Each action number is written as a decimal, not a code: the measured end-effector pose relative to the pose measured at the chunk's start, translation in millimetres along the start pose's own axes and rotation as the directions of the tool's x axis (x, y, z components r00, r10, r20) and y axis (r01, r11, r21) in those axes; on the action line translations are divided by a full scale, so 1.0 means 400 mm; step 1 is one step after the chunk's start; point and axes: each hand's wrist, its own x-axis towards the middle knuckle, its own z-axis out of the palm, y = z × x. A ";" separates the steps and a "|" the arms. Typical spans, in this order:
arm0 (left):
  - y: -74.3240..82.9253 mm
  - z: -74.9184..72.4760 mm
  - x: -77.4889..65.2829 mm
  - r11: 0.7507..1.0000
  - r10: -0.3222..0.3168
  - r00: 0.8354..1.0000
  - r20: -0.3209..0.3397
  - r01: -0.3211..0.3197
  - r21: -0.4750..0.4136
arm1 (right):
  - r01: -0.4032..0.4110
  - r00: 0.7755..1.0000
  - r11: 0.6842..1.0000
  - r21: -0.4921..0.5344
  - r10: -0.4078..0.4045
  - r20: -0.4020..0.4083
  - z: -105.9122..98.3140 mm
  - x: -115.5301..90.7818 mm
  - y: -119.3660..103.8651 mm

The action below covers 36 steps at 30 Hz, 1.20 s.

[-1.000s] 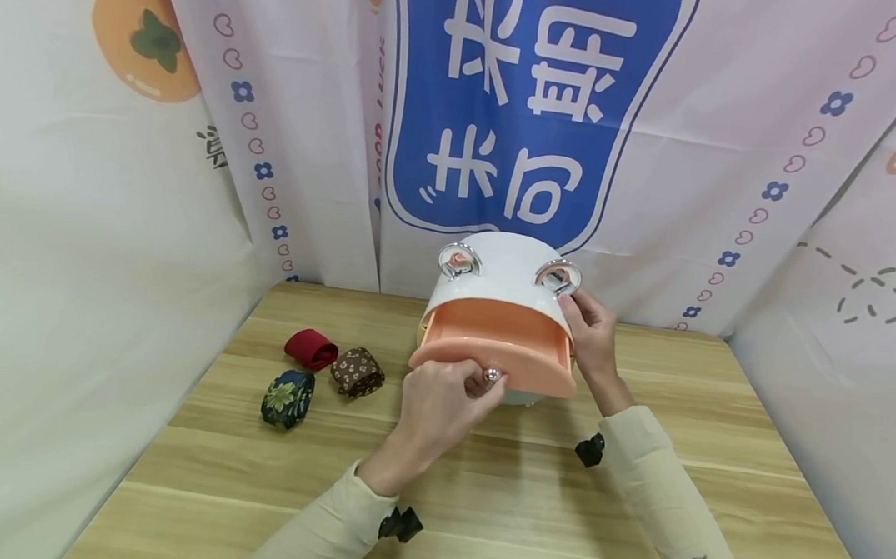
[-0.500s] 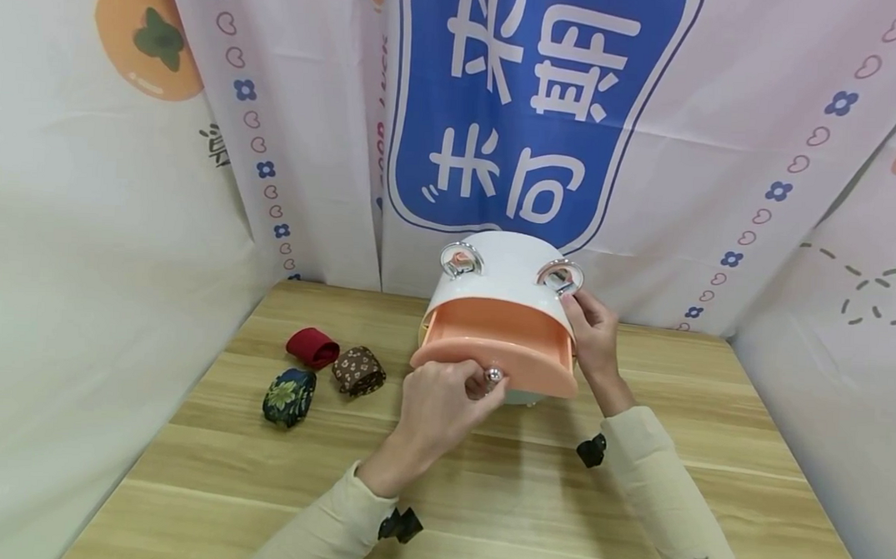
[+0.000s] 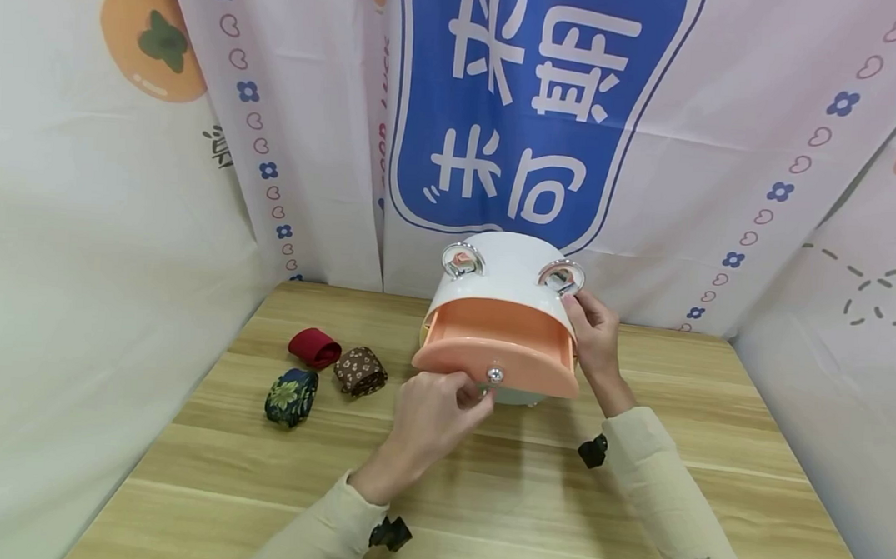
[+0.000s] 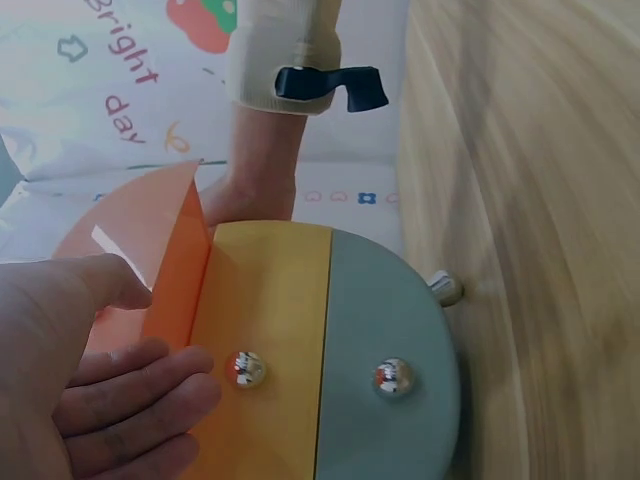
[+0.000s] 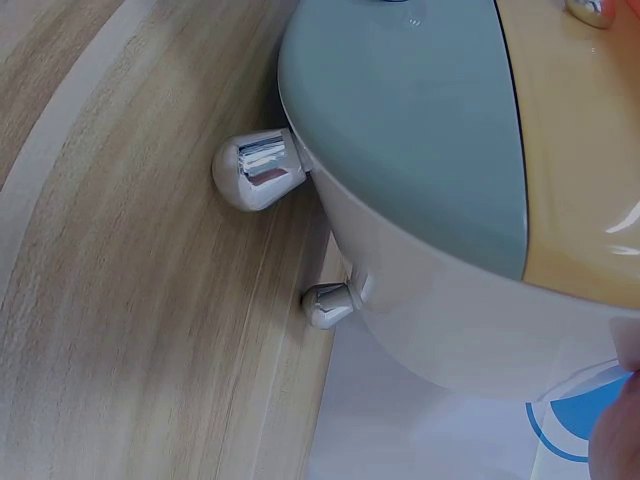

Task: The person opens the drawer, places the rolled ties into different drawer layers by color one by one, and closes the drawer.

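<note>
On the table stands a small rounded drawer cabinet [image 3: 504, 269] with a white shell and two chrome ring eyes. Its orange top drawer [image 3: 445, 356] is pulled out, and nothing shows in the visible part inside. My left hand [image 3: 434, 416] is just below and left of the round chrome knob [image 3: 495, 375], off it. In the left wrist view its fingers are relaxed, beside the yellow drawer [image 4: 265, 290] and the grey-green drawer [image 4: 390, 290]. My right hand [image 3: 598, 340] rests against the cabinet's right side, thumb and fingers by the right ring eye [image 3: 562, 278].
Left of the cabinet lie three rolled ties: a red one [image 3: 314, 348], a brown flowered one [image 3: 360, 372] and a dark green leafy one [image 3: 291, 398]. A printed curtain [image 3: 319, 140] hangs right behind the cabinet. Chrome feet [image 5: 258, 172] lift it off the wooden table [image 3: 528, 500].
My left hand has let go of the drawer knob and drawn slightly down and left. The drawer stays out, and my right hand keeps its place on the cabinet.
</note>
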 end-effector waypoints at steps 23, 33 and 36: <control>-0.172 -0.040 -0.095 0.989 -0.148 0.985 0.089 0.145 0.040 | 0.006 1.000 1.000 0.017 -0.006 0.000 0.003 -0.005 0.010; -0.284 -0.134 -0.120 0.954 -0.235 0.970 0.062 0.218 0.203 | 0.005 1.000 1.000 0.015 -0.005 -0.002 0.000 0.000 0.006; -0.313 -0.162 -0.118 0.955 -0.204 0.975 0.083 0.180 0.237 | 0.007 1.000 1.000 0.008 -0.007 0.003 -0.002 0.001 0.005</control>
